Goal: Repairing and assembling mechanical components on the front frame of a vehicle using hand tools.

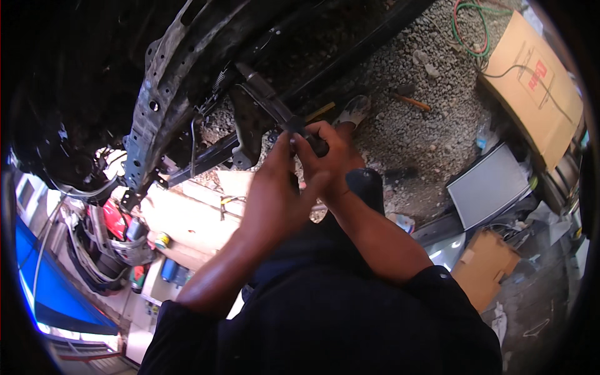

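Both of my hands are together at the near end of a long dark cylindrical tool [270, 100]. Its narrower tip points up and left, toward the metal parts of a vehicle body. The tool's exact kind cannot be made out. My right hand [334, 153] is closed round its rounded black end. My left hand [275, 181] is closed beside it, fingertips against the tool; part of its grip is hidden. Left of the tool runs a bare, scuffed metal rail [153, 106] with holes. A dark bracket [247, 128] hangs just below the tool's shaft.
Gravel [431, 119] covers the ground at right, with an orange-handled tool [412, 102] lying on it. A large cardboard box [531, 87], a flat grey panel [487, 185] and a smaller cardboard piece [484, 269] lie further right. Car parts [119, 250] and a blue sheet [53, 281] are at lower left.
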Demonstrator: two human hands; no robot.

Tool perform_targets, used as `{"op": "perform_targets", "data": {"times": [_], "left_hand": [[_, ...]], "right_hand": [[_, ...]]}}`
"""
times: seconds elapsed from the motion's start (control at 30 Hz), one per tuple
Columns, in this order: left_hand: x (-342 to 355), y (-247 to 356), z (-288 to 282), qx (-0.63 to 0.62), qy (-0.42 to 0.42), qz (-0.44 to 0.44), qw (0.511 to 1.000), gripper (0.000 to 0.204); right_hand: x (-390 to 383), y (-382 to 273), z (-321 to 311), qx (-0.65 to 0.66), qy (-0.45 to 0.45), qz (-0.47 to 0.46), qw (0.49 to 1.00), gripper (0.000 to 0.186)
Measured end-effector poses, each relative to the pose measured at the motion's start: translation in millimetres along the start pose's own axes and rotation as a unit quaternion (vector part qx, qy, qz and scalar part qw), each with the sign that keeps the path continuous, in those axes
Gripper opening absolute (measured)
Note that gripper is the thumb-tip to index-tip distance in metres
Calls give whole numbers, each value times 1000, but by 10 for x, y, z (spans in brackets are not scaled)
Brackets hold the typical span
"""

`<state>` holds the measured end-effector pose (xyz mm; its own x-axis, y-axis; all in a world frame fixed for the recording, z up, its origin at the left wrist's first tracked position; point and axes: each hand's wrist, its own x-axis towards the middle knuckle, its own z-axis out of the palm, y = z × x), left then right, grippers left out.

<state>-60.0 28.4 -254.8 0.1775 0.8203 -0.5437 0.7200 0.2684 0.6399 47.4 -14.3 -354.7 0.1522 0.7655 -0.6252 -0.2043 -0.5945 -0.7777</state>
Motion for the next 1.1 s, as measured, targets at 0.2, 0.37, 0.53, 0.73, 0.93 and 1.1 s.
{"op": "perform_targets", "data": {"times": [0.2, 0.37, 0.53, 0.73, 0.93, 1.1], "left_hand": [[411, 425, -820, 165, -78, 278, 943, 44], [1325, 447, -632, 241, -282, 254, 893, 39], [1809, 540, -325, 444, -421, 134, 780, 46], [1825, 316, -417, 417, -431, 228, 767, 32], [1890, 340, -389, 411, -460, 235, 751, 25], [1943, 421, -357, 418, -502, 302, 694, 31]], "right_hand": [[-132, -394, 17, -122, 122, -103, 980, 22], [-2, -172, -85, -76, 106, -56, 990, 28], [132, -105, -194, 1, 81, -24, 996, 34], [47, -232, -126, -29, 102, -14, 994, 32], [52, -254, -112, 86, 73, 80, 990, 32], [-109, -219, 28, 86, 110, 67, 988, 28]]}}
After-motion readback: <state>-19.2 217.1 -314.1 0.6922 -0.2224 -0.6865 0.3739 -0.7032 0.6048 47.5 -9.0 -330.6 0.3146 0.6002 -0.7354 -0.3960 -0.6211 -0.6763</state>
